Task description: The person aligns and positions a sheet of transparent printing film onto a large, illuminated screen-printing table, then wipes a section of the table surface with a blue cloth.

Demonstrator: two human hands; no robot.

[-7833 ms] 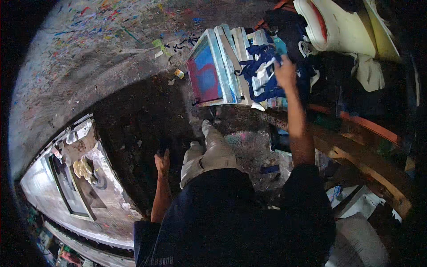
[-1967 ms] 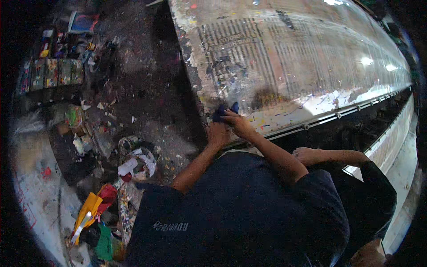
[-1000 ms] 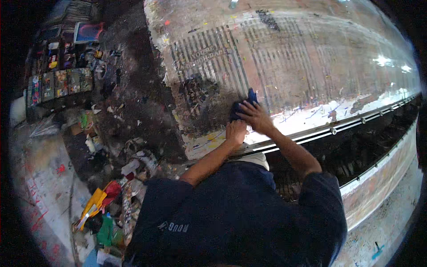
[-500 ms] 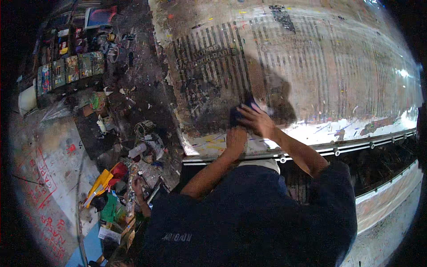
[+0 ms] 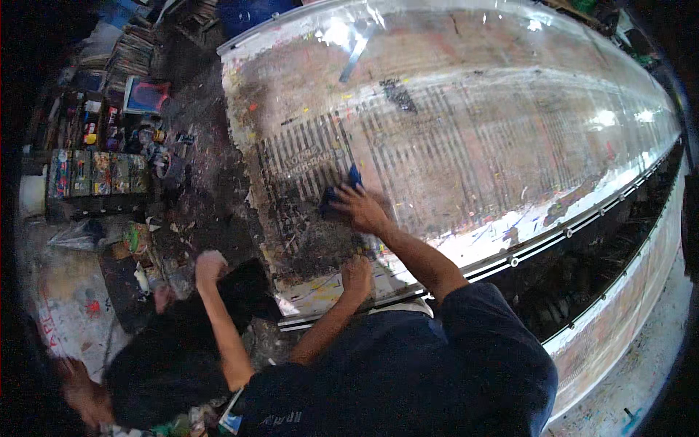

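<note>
My right hand [image 5: 364, 207] presses a crumpled dark blue cloth [image 5: 335, 202] onto the paint-stained table [image 5: 429, 175], its fingers spread over the cloth. A corner of the cloth sticks up past the fingertips. Under and around it, dark stripes and faded printed lettering mark the surface. Nearer to me, my left hand [image 5: 357, 277] is closed and rests against the table by its near left corner. Whether it holds anything is hidden.
Another person in black [image 5: 171, 357] bends close at my left, one hand [image 5: 211, 269] raised. Paint-smeared containers [image 5: 102, 173] stand at far left. A grey strip [image 5: 357, 57] lies toward the table's far side. A railed edge [image 5: 515, 262] with round fittings borders the near side.
My right hand has moved the cloth farther across the striped patch, away from my left hand. The other person has come into view at the left. The whole view has shifted.
</note>
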